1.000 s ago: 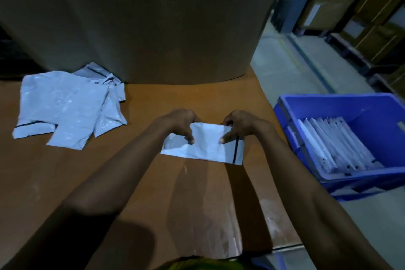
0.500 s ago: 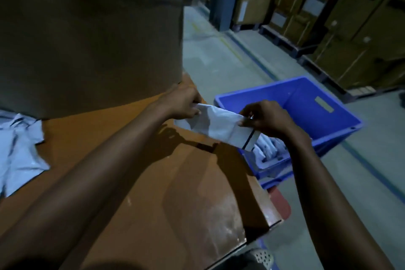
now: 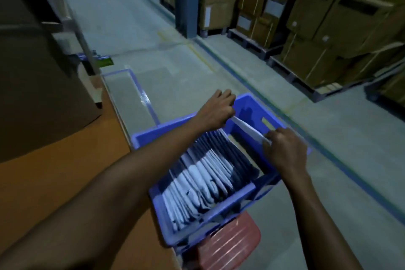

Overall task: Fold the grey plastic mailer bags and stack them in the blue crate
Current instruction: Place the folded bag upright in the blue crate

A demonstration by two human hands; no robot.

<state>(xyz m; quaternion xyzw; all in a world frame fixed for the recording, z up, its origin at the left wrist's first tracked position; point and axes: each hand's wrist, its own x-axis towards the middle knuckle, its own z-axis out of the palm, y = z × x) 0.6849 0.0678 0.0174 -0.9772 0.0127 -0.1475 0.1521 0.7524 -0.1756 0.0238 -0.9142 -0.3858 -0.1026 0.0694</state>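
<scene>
- Fingers (image 3: 228,103) of the left hand (image 3: 215,112) are curled tight round the far-left end of a folded mailer bag (image 3: 246,128). The knuckles are bunched just above the crate's far-left rim.
- The right hand (image 3: 285,151) pinches the bag's other end between thumb and curled fingers (image 3: 270,138), by the crate's right rim.
- The folded mailer bag is seen edge-on, a thin, pale grey, smooth plastic strip stretched taut between the two hands. It hangs over the far end of the blue crate (image 3: 219,210), above the bare gap beyond the stacked bags.
- The crate is rectangular moulded plastic with thick rims and a slot handle in its far wall.
- Inside it, a row of folded bags (image 3: 203,182) stands on edge, packed close like files. The bags are glossy and slightly crumpled, pale with dark bands.
- A red ribbed plastic piece (image 3: 230,245) with rounded corners shows beneath the crate's near corner.
- At the left lies the table (image 3: 54,182), flat with a brown matt top. It carries a large cardboard box (image 3: 32,72) at its far side.
- The concrete floor (image 3: 131,17) is grey and smooth. Across it, at far right, strapped cartons (image 3: 317,17) are stacked on dark pallets.
</scene>
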